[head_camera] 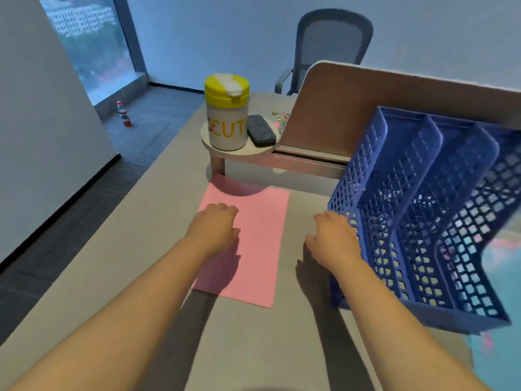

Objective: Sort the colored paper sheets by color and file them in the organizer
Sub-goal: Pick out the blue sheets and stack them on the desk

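One canister (227, 112) reads "CUT" in yellow letters.

You're in an office: grey desk (248, 348) with a partition panel (366, 108), mesh swivel chair (332, 43) behind, blue file organizer (417, 221), big window (90, 43).

Cool, even daylight from the window (84, 38) at upper left; soft forearm shadows on the tabletop (141, 221); edges bowed, blurry lower right.
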Demonstrator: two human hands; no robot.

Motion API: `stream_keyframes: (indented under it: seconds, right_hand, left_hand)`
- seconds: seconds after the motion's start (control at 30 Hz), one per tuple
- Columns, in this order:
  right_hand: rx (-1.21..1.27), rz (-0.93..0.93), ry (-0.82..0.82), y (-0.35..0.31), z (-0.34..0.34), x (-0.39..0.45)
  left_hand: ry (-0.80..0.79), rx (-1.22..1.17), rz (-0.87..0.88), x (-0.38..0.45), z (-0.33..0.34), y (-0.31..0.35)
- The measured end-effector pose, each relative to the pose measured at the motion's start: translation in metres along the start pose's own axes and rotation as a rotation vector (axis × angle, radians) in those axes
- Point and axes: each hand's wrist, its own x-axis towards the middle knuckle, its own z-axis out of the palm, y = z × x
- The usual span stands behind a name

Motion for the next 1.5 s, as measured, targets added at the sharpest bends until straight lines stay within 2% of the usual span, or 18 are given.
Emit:
stream_keyframes:
  seconds: [0.4,0.7,0.9,1.23,1.37,1.5]
  right_hand:
    - [0.03,0.418,0.127,0.173,-0.063,-0.146]
    - [0.077,0.507,0.096,0.334,-0.061,-0.225]
    - [0.1,0.526,-0.005,0.437,-0.037,-0.25]
    - [0.078,0.564,-0.096,0.555,0.009,-0.216]
    - [0.06,0.642,-0.144,0.593,0.031,-0.196]
    - [0.122,0.727,-0.239,0.615,0.044,-0.173]
  left_hand:
    - [0.046,0.032,0.418,-0.054,-0.025,0.201]
    - [0.005,0.064,0.524,-0.101,0.017,0.365]
    - [-0.126,0.095,0.508,-0.118,0.069,0.462]
    - [-0.23,0.131,0.531,-0.066,0.147,0.553]
    - [-0.309,0.242,0.553,-0.035,0.181,0.561]
    - [-0.368,0.235,0.502,-0.011,0.195,0.566]
